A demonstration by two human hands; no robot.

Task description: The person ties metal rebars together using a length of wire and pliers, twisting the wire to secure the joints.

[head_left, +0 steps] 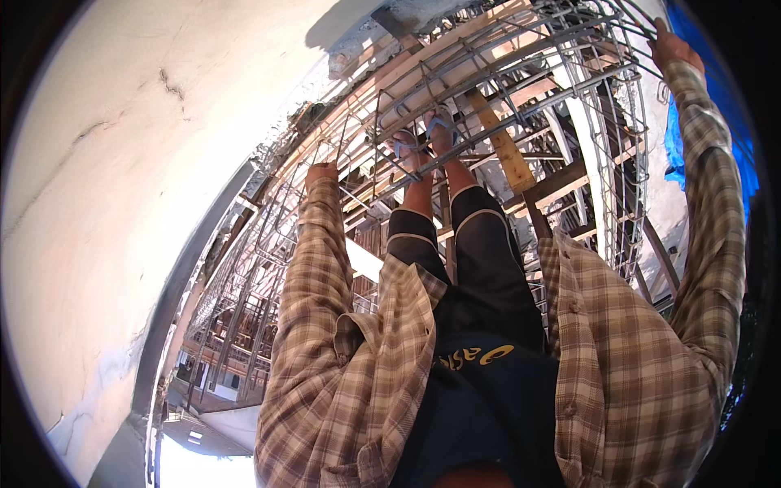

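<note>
My right hand (677, 55) is raised at the far right, its fingers wrapped round a bar at the end of a long steel rebar cage (525, 116). The cage is tied from thin rods and square stirrups and stretches across the upper middle. Lower and to the left, my left hand (322, 172) is closed on a thin steel rod (342, 134). That hand's fingertips are partly hidden, and I cannot tell whether the rod belongs to the cage. Both arms reach forward in plaid sleeves.
My sandalled feet (440, 124) stand high up among the bars, beside a yellowish wooden plank (500, 142). A cracked pale wall (122, 187) rises on the left. Blue tarp (728, 89) hangs at the right. More rebar and timber lie below, with a drop to ground level at lower left.
</note>
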